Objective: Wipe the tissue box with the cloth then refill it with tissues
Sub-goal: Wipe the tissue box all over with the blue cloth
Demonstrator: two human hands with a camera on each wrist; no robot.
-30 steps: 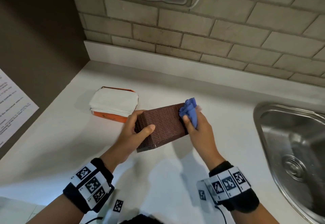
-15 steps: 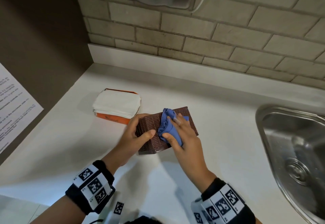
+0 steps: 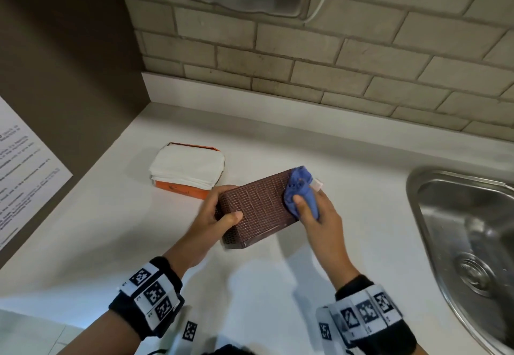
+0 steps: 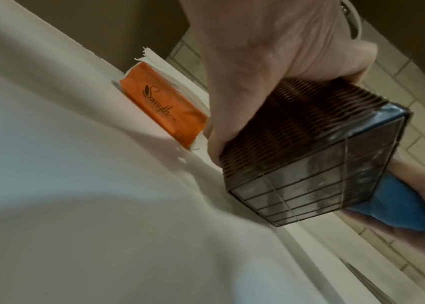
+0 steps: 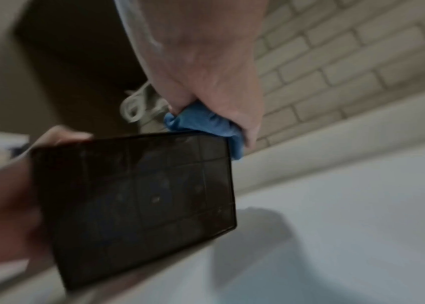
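Brown woven tissue box [image 3: 257, 210] clamped at its near-left end by the left hand [image 3: 211, 212], thumb laid over the ribbed top face, fingers wrapped round the far side. Held tilted and lifted off the white countertop [image 3: 111, 229], smooth gridded underside [image 4: 318, 176] facing down toward the wrist views. Blue cloth [image 3: 301, 191] bunched at the box's far-right end, pinched between thumb and curled fingers of the right hand [image 3: 317, 212] and pressed against that end. Right wrist view blurred, so probably mid-stroke.

Just left of the box and behind it, orange tissue pack [image 3: 183, 190] lying flat on the countertop, a stack of white tissues [image 3: 189, 166] on top, touching neither hand. Well to the right of the box, steel sink [image 3: 459, 229] set into the counter. Behind the box, brick-tiled wall [image 3: 333, 76].

Step in hand, by judgement: wiping, first half of the task; refill not yet begun. Next move likely calls for turning the box to reach unwiped faces, underside included, then setting the cloth down, finding the box's opening, not visible here, and loading the stack from the pack without crumpling it.
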